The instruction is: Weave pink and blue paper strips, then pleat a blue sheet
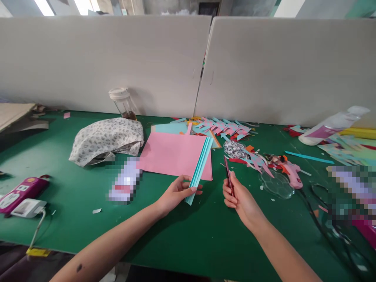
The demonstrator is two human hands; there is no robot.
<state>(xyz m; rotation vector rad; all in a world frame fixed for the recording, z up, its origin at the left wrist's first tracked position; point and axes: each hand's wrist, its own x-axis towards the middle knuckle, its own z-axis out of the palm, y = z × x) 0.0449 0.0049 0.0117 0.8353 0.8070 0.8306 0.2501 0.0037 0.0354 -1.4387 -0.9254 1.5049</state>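
My left hand [181, 191] is closed on a pleated light-blue paper strip [200, 166], pinched near its lower end between thumb and fingers. The strip slants up over the right side of a pink paper sheet [173, 153]. To the right, my right hand [236, 194] is wrapped round a slim dark-red tool [227, 172] that points upward; its exact kind is hard to make out. The hands are apart above the green table [188, 243]. Cut pink and blue paper pieces [221, 127] lie piled behind the pink sheet.
A pink glue gun [293, 175] with a black cord, a clear flower-shaped dish [277, 185] and paper scraps lie at right, near a white bottle [331, 125]. Leftward are a floral cloth [108, 139], a lidded cup [122, 102], a blurred-out phone [125, 180] and a power strip [23, 192].
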